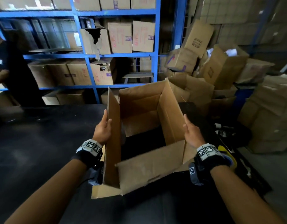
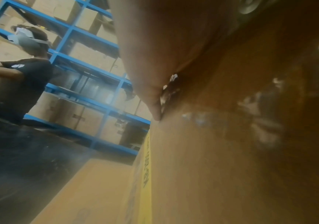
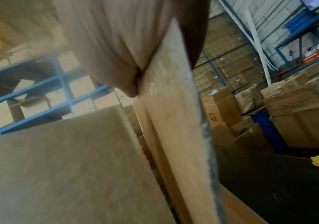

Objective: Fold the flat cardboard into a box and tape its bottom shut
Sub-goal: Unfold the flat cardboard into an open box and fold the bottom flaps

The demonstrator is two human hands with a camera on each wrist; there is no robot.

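The brown cardboard box stands opened into a square tube on the black table, flaps up, with the dark table showing through its open bottom. My left hand grips the upright left flap, thumb over its edge and fingers on the outside. My right hand holds the right flap the same way. In the left wrist view my palm lies against the cardboard. The right wrist view shows the flap's edge caught in my right hand. A yellow tape dispenser lies on the table under my right wrist.
Blue shelves full of cartons stand behind the table. Loose and stacked boxes crowd the right side. Another person in a dark shirt stands at the far left. Small dark items lie right of the box.
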